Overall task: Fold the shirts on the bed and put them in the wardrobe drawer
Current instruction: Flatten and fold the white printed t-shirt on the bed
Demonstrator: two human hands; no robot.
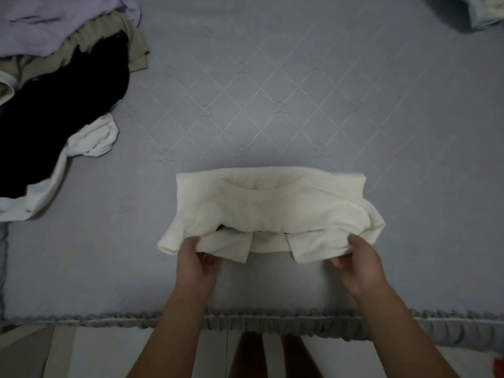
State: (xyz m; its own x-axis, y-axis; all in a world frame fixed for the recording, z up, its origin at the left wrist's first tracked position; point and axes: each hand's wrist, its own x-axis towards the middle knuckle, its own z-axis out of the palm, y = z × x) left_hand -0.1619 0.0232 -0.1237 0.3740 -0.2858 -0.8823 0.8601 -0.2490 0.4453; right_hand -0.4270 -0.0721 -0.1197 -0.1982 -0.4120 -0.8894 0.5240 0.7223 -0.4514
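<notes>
A cream shirt [272,208] lies folded into a compact rectangle on the grey quilted bed [272,91], neckline facing away from me. My left hand [197,264] pinches the near left corner of the fold, thumb on top and fingers underneath. My right hand [360,266] grips the near right corner the same way. The near edge is lifted slightly off the bed. At the far left sits a heap of unfolded clothes: a black garment [62,113], a white one [92,140], a beige one [136,47] and a lilac one [62,20].
The bed's ruffled grey edge [272,323] runs across the bottom, with pale floor [114,353] and my legs below it. A pale bundle [485,12] sits at the top right corner. The wardrobe is out of view.
</notes>
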